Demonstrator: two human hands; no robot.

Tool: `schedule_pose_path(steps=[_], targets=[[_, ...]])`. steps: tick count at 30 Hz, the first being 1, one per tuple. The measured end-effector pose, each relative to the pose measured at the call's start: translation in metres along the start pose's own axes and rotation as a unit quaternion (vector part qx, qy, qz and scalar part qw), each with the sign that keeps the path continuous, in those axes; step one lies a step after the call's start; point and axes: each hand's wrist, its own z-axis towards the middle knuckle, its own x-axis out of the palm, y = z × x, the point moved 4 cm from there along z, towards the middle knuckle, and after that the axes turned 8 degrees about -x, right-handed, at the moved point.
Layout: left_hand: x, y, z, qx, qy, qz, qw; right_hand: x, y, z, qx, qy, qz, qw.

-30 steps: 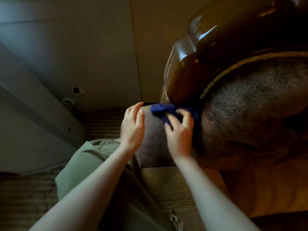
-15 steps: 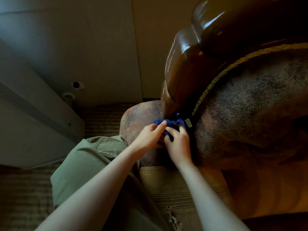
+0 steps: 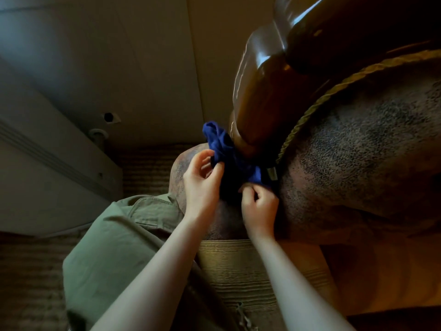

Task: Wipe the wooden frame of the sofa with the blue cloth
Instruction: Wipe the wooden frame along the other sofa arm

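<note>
Where your two bare forearms rise from the lower edge of the view, they cross above your leg in olive-green trousers (image 3: 114, 240) and a ribbed, tan woven surface (image 3: 238, 266) beneath them. Your left hand (image 3: 202, 185) has its fingers curled and pinches the left end of the blue cloth (image 3: 229, 158) between thumb and fingertips. Your right hand (image 3: 260, 204) is likewise curled, its thumb and fingers gripping the right end of the same cloth just below the small label (image 3: 272, 173) sewn at the seam. Between the two hands the cloth is bunched and wrapped around the lower tip of the sofa's glossy wooden frame (image 3: 260, 87), touching it; one loose fold stands up to the left of the wood. Immediately right of the frame, a twisted olive cord trim (image 3: 310, 111) borders the dark, mottled upholstery (image 3: 358, 163) of the sofa, which fills the right side of the view. Beyond your hands lies a striped carpet (image 3: 148, 163). Farther left, a pale grey panel (image 3: 47, 175) runs diagonally along the floor, and behind it a light wall (image 3: 119, 56) carries a small plate with a dark hole (image 3: 110, 117).
</note>
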Motion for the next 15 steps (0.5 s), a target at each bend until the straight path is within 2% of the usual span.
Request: schedule_pose_path(steps=[3,5,7,9,11,15], targets=[[0.003,-0.015,-0.001,0.099,0.031,0.036,0.994,0.014,-0.001,0.003,-0.064,0.046,-0.097,0.992],[0.01,-0.016,0.003,0.11,0.016,0.047,0.993,0.022,0.0,0.001,-0.111,0.072,-0.169,0.977],[0.021,-0.014,0.017,0.09,-0.01,0.041,0.995,0.029,0.0,-0.003,-0.149,0.093,-0.239,0.955],[0.031,-0.003,0.043,0.034,-0.013,0.007,0.999,0.033,-0.005,-0.003,-0.162,0.097,-0.291,0.938],[0.035,0.011,0.07,-0.032,0.008,0.0,0.999,0.035,-0.009,-0.003,-0.128,0.107,-0.305,0.938],[0.04,0.033,0.074,-0.107,0.062,0.071,0.99,0.045,-0.015,-0.003,-0.067,0.166,-0.295,0.939]])
